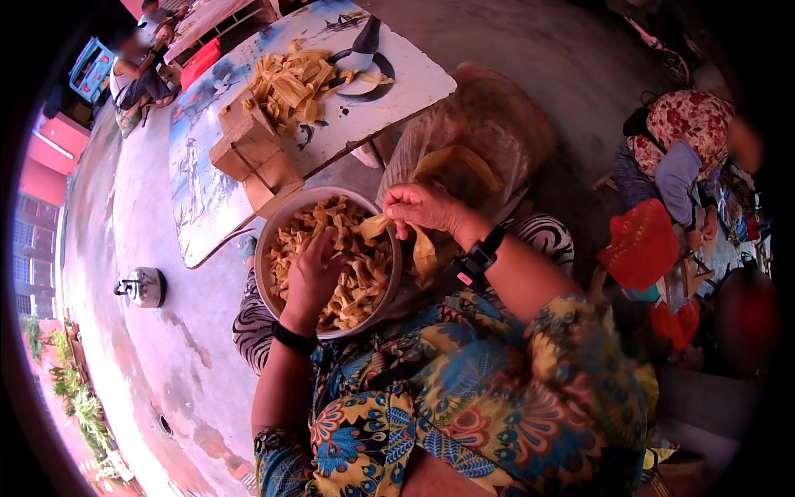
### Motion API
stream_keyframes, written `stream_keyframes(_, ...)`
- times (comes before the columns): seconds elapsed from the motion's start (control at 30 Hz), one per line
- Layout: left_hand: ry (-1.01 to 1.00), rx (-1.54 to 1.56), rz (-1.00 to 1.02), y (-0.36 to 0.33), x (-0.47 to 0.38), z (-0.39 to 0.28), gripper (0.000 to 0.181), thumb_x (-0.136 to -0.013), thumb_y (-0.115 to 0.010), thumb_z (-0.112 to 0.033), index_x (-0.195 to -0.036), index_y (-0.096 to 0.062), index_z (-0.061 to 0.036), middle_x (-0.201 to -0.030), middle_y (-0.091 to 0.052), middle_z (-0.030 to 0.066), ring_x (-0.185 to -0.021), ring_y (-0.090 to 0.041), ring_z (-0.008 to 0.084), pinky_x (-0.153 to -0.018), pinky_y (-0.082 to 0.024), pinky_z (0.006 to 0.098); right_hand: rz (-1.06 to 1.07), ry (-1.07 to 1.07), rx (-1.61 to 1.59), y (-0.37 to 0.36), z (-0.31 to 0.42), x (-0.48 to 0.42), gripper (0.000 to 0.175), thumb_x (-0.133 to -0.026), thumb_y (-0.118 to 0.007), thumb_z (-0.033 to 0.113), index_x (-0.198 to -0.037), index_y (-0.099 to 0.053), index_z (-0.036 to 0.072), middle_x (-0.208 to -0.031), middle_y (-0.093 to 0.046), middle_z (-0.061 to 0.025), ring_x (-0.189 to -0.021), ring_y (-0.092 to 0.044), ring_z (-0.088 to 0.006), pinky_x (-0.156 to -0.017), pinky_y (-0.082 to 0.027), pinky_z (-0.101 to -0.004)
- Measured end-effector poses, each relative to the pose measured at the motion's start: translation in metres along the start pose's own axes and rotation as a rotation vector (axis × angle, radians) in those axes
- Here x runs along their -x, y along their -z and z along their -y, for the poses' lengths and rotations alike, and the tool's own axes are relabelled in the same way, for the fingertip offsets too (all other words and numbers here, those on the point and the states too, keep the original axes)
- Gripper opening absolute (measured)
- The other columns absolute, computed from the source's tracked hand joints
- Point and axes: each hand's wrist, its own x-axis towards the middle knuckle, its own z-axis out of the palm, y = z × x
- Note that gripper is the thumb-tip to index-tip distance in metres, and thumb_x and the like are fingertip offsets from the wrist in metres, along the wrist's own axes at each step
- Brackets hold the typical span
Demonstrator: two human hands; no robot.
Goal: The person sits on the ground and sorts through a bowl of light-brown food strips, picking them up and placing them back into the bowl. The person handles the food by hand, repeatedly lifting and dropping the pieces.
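A round white basin in my lap holds many twisted, knotted yellow-brown strips, perhaps dried leaf or tofu skin. Over its left part is my left hand, its fingers down at the pieces; whether they grip one cannot be told. My right hand, at the basin's right rim, pinches a yellow-brown strip whose one end hangs down while the other points over the basin. Flat strips of similar colour lie heaped on the painted board table ahead, beside a wooden block stand.
A large clear plastic bag stands beyond my right hand. A metal kettle is on the floor at left. One person sits at right near a red bag; others sit at far upper left.
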Motion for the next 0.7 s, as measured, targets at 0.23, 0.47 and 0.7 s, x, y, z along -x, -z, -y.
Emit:
stream_keyframes(0.23, 0.329, 0.33, 0.366, -0.015, -0.04, -0.028, 0.032, -0.078, -0.067, -0.004, -0.108, -0.058, 0.0005, -0.084, -0.064, 0.0082, -0.078, -0.062, 0.0156, -0.07, -0.047, 0.0278, 0.128, 0.09, -0.24, 0.001, 0.051, 0.015, 0.014, -0.091, -0.054, 0.018, -0.094, -0.056, 0.004, -0.07, -0.053, 0.0007, -0.053, -0.051, -0.008, -0.052, -0.046, -0.0227)
stream_keyframes(0.47, 0.258, 0.767, 0.43, 0.023, -0.039, -0.056, 0.036, -0.086, -0.064, -0.006, -0.119, -0.052, 0.0022, -0.098, -0.058, -0.001, -0.087, -0.051, 0.0062, -0.077, -0.043, 0.0214, -0.094, 0.234, 0.305, 0.013, 0.092, 0.039, 0.024, -0.079, -0.074, 0.023, -0.091, -0.065, 0.005, -0.076, -0.063, 0.0004, -0.074, -0.056, -0.0057, -0.07, -0.046, -0.0227)
stream_keyframes(0.7, 0.0, 0.036, 0.309, 0.038, -0.032, -0.054, 0.018, -0.088, -0.059, -0.008, -0.103, -0.057, 0.0005, -0.073, -0.057, 0.0066, -0.069, -0.053, 0.0089, -0.061, -0.043, 0.0269, -0.349, 0.201, 0.622, 0.012, 0.069, 0.039, 0.021, -0.082, -0.068, 0.028, -0.082, -0.063, 0.007, -0.071, -0.065, -0.0084, -0.065, -0.062, -0.0186, -0.061, -0.048, -0.0327)
